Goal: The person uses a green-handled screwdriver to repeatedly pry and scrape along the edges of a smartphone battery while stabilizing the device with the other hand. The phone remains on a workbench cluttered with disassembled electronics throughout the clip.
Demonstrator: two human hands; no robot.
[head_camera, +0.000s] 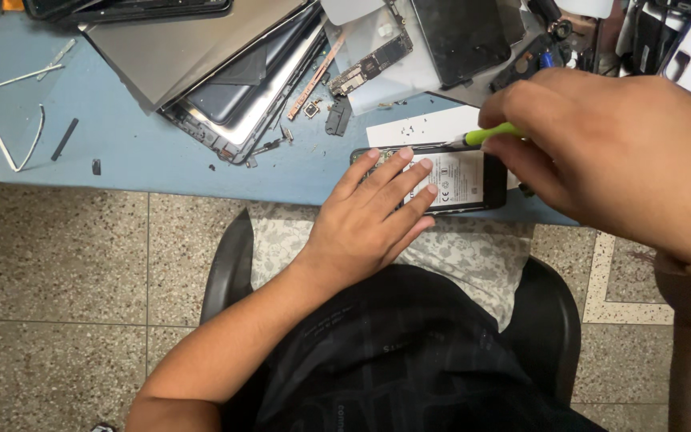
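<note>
Left hand (369, 220) lies flat, fingers spread, on the opened black smartphone (473, 180) at the blue table's (145, 152) near edge. Right hand (617, 152) grips a green-handled tool (491, 134), tip at the phone's far edge.

Counter (161, 160): pale blue, scuffed. Phone (473, 180): black frame, white battery label with small dark print. Tool (493, 133) in right hand (625, 160): bright lime green. Paper (425, 128) under phone: white, black specks. Tablet (225, 72): grey-silver back, dark blue-grey inside. Circuit board (371, 64): dark with gold-tan bits. Flex strip (317, 76): orange-copper. Bent frame (9, 120): white. Floor (57, 264): beige speckled terrazzo, dark grout lines. Chair (229, 264): black; cushion (473, 256) grey-white mottled floral pattern. Shirt (393, 352): black, faint grid.
</note>
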